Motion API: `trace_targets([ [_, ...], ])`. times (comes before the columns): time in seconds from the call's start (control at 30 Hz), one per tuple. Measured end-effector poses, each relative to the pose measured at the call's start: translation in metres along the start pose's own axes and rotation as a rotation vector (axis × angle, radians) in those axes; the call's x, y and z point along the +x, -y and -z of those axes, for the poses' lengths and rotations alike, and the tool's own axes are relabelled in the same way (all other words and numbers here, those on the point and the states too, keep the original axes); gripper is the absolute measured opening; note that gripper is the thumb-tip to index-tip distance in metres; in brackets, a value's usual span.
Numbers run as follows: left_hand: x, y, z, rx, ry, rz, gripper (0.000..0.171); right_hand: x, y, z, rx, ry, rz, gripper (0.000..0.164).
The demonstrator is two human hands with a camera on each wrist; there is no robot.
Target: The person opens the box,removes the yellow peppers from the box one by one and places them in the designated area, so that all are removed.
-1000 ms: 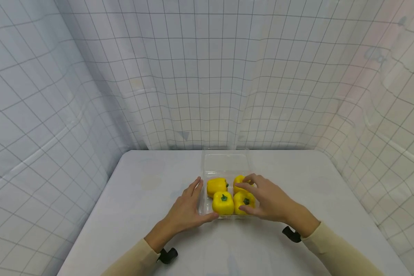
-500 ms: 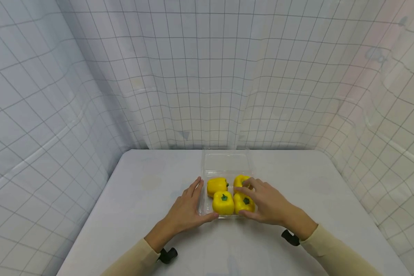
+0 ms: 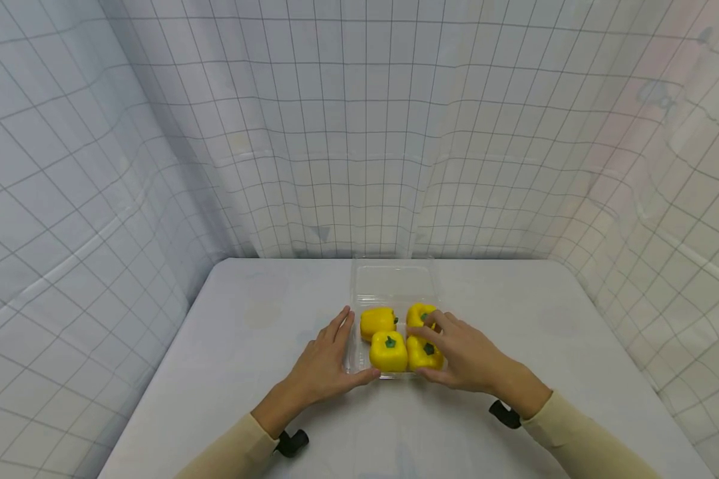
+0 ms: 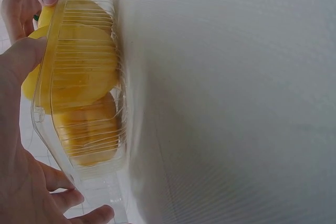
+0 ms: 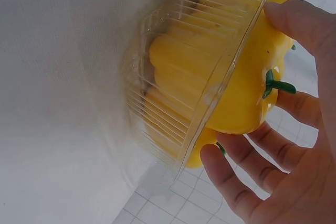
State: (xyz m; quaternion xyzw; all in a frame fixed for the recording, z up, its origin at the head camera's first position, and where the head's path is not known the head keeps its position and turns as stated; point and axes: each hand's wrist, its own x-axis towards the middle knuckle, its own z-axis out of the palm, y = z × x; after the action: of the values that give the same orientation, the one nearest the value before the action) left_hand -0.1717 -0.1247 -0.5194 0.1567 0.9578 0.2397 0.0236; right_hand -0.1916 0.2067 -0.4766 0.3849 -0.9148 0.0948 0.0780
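Observation:
A clear plastic clamshell box (image 3: 359, 363) lies on the table with its lid (image 3: 393, 282) folded back. Inside are a back-left yellow bell pepper (image 3: 376, 323), a front-left one with its green stem up (image 3: 388, 354) and a back-right one (image 3: 418, 313). My right hand (image 3: 472, 354) grips the front-right yellow bell pepper (image 5: 244, 98), thumb on its near side and fingers curled behind its stem (image 5: 275, 83). With fingers nearly straight, my left hand (image 3: 322, 367) rests along the box's left side, its thumb (image 4: 29, 51) at the front rim.
A white cloth-covered table (image 3: 263, 299) surrounds the box on all sides. Grid-patterned white curtains (image 3: 371, 133) hang behind it and at both sides. Each wrist wears a black camera (image 3: 291, 443).
The right hand has shifted slightly down and closed its fingers and thumb more snugly around the front-right bell pepper. The left hand has stayed in place.

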Motion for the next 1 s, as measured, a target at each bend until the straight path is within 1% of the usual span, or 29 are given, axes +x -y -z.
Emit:
trace_targets([
  [0.2,0.0,-0.001,0.001,0.004,-0.003,0.004,0.132,0.0,0.0,0.001,0.013,0.002,0.008,0.073],
  [0.47,0.0,-0.003,0.001,0.012,-0.001,0.009,0.132,-0.001,0.001,0.003,0.019,0.015,-0.005,0.073],
  [0.63,-0.001,-0.003,0.002,0.013,0.002,0.014,0.131,-0.001,0.0,0.004,0.026,0.006,0.0,0.073],
  [1.0,0.0,-0.002,0.001,0.016,0.001,0.018,0.132,-0.002,-0.003,0.012,0.073,0.005,-0.015,0.073],
])
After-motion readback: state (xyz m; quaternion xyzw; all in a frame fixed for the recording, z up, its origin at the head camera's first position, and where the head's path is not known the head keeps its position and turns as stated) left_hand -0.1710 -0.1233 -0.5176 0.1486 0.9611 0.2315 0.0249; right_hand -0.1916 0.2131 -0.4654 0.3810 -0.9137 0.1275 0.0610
